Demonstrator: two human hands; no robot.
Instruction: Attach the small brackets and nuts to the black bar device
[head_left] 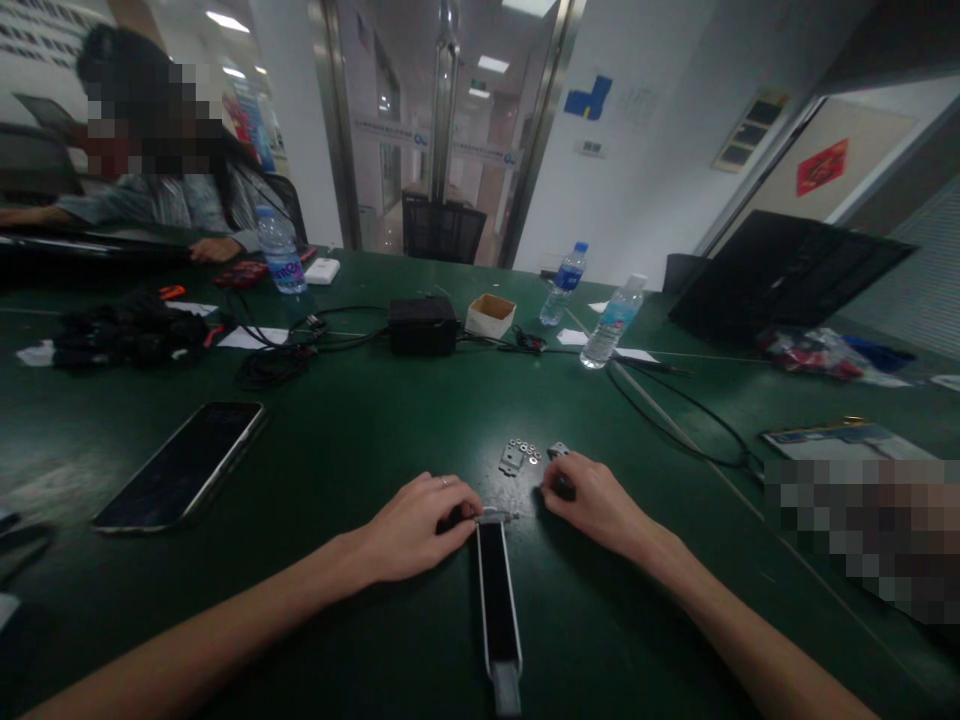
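A long, narrow black part with a white frame [495, 600] lies on the green table, its grey end towards me. Across its far end sits a small metal fitting [495, 517], and the fingertips of my left hand [427, 525] are closed on that fitting's left side. To the right, my right hand [592, 500] rests on the table with curled fingers; whatever they hold is hidden. A small metal plate [558, 451] shows just beyond its fingertips. Between and beyond my hands lie a metal bracket [511, 459] and several small washers or nuts [533, 460].
A phone [180, 468] lies at left. Farther back are a black box [422, 325], a small open carton [491, 316], cables [277, 365] and water bottles [613, 322]. A monitor [780, 280] stands at right. Another person [180, 190] sits at the far left.
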